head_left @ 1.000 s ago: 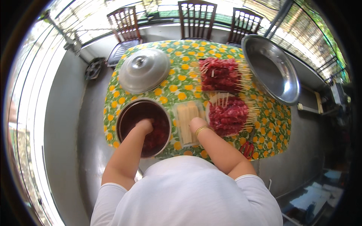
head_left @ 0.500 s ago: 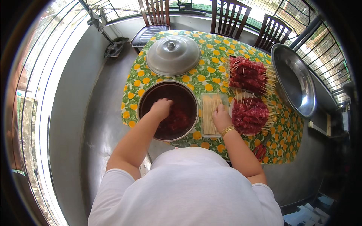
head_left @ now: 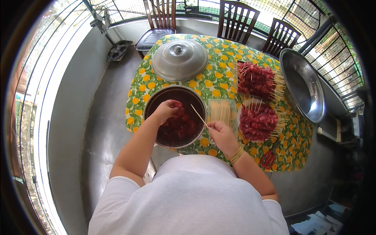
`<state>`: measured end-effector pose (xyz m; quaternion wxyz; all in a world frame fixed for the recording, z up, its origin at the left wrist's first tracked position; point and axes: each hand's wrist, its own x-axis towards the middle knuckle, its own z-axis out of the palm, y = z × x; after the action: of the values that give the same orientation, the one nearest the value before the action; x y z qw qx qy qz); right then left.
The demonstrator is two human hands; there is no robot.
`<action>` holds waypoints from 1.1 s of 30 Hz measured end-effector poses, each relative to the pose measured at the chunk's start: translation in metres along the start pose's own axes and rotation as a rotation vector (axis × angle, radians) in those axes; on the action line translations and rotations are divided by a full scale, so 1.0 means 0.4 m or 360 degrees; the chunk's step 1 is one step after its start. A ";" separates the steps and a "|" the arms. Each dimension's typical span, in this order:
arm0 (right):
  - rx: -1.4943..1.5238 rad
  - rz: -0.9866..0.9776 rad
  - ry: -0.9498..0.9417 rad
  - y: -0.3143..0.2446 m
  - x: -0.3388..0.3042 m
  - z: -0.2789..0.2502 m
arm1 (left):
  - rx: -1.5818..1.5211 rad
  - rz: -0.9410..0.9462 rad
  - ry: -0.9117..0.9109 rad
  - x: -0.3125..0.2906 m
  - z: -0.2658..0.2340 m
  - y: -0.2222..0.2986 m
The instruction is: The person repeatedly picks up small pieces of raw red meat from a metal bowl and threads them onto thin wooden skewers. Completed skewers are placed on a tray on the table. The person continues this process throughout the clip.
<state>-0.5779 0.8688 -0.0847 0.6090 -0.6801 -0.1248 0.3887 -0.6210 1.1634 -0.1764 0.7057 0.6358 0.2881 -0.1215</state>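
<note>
A large round metal pot (head_left: 147,102) stands at the near left of the table, with red raw meat (head_left: 181,127) in dark liquid inside it. Above the meat, my left hand (head_left: 166,111) is closed on a piece of red meat (head_left: 176,103). My right hand (head_left: 221,135) pinches one wooden skewer (head_left: 198,115), whose tip points up and left over the pot. Just beyond that hand lies a clear plastic tray (head_left: 234,106) of bare bamboo skewers (head_left: 220,112). To its right, skewered meat (head_left: 257,122) is heaped on a white plate (head_left: 240,111).
More skewered meat (head_left: 256,80) is piled farther back. A domed metal lid (head_left: 180,60) lies behind the pot. A wide steel basin (head_left: 303,88) rests at the table's right edge, and red-handled scissors (head_left: 268,159) lie near the front. Dark wooden chairs (head_left: 238,21) stand behind the fruit-patterned tablecloth (head_left: 135,90).
My right hand has come off the skewer tray and moved toward the pot with one skewer. My left hand has lifted a little, and a meat piece now shows in its fingers.
</note>
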 end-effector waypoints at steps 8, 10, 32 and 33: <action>-0.0488 -0.0365 0.0027 -0.024 0.007 0.057 | -0.1355 0.0003 -0.0265 -0.080 0.004 0.031; -0.0590 -0.0389 0.0015 -0.032 0.000 0.067 | -0.1321 0.0077 -0.0185 -0.090 0.019 0.032; -0.0814 -0.0641 0.0086 -0.061 -0.023 0.097 | -0.1250 0.0324 0.0209 -0.183 0.078 0.122; -0.0861 -0.0702 0.0115 -0.063 -0.028 0.097 | -0.1233 0.0341 0.0227 -0.187 0.082 0.126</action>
<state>-0.6042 0.8958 -0.0552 0.4800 -0.7869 -0.3455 0.1764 -0.6459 1.1253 -0.0921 0.8799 0.3562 0.2928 0.1146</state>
